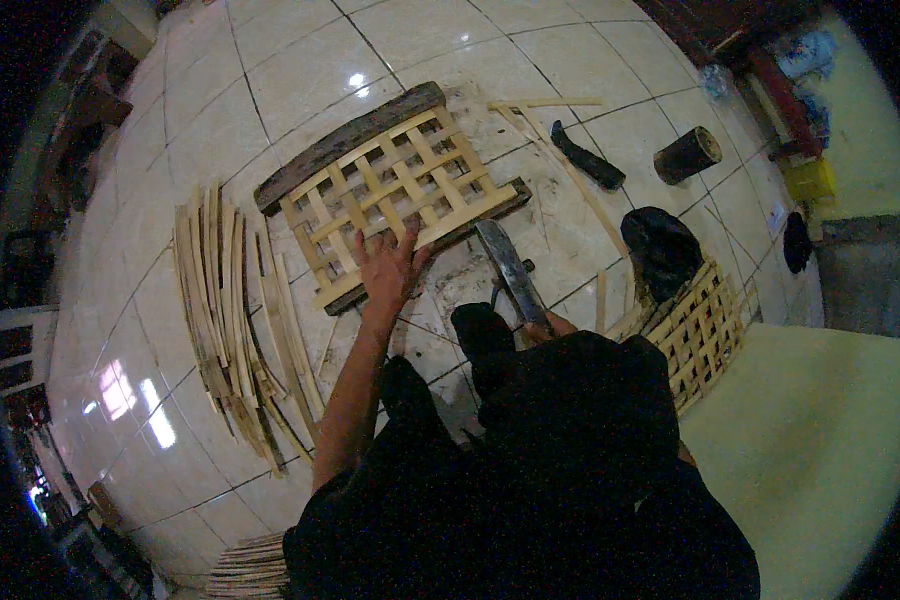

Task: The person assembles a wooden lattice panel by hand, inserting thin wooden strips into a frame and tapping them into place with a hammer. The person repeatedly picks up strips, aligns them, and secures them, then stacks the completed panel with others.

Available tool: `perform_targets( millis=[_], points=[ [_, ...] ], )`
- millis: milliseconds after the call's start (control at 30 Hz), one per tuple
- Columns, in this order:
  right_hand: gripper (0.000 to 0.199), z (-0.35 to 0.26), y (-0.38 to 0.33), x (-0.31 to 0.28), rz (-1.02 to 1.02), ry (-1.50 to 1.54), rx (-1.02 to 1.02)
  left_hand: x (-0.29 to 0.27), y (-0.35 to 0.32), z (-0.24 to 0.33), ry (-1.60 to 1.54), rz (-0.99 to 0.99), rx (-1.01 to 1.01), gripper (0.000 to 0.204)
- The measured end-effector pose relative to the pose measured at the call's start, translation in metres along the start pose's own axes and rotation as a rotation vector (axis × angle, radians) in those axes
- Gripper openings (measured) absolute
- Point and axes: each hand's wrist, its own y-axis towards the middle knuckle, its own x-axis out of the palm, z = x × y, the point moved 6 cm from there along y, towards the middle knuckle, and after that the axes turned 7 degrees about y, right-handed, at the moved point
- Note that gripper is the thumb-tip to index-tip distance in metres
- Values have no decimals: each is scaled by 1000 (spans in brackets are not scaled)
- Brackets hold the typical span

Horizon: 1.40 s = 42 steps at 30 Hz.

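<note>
On the floor ahead lies a woven lattice of pale bamboo strips [405,180], with a weathered wooden plank [355,145] along its far edge. A second, dark strip of wood [505,197] runs beneath its near edge. My left hand [385,272] rests on the near-left part of the weave, fingers spread and stretched out. To the right, my right hand [553,326] is closed around the lower end of a machete [510,268], mostly hidden by my dark clothing. The wide metal blade points away from me, its tip close to the lattice's near edge.
Left of the lattice lies a bundle of bamboo strips [213,300]; more strips [250,568] lie lower left. At right are a dark curved piece [587,158], a short cylinder [688,155], a black bag [660,245] and another woven panel [705,340] beside a pale surface [810,420].
</note>
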Motion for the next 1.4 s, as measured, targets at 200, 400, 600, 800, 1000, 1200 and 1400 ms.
perform_targets(
  millis=[200,400,600,800,1000,1200,1400],
  points=[
    [47,-28,-15,1,132,-187,128,-3,2,-4,-9,-36,-15,48],
    [45,-10,-13,2,217,-87,-15,0,4,-4,-84,-105,-35,48],
    [42,-3,-2,10,100,85,30,-2,3,-4,-104,-39,-18,46],
    [46,7,3,12,29,102,124,3,4,-7,-42,-123,-38,43],
    [58,-19,-8,-3,83,16,81,4,2,-3,-30,-91,-13,43],
    [51,-54,-26,3,162,-223,71,-5,-3,-3,-156,26,6,45],
    [47,-73,-30,0,148,-90,34,-3,-4,-2,-160,-24,-26,45]
  ],
)
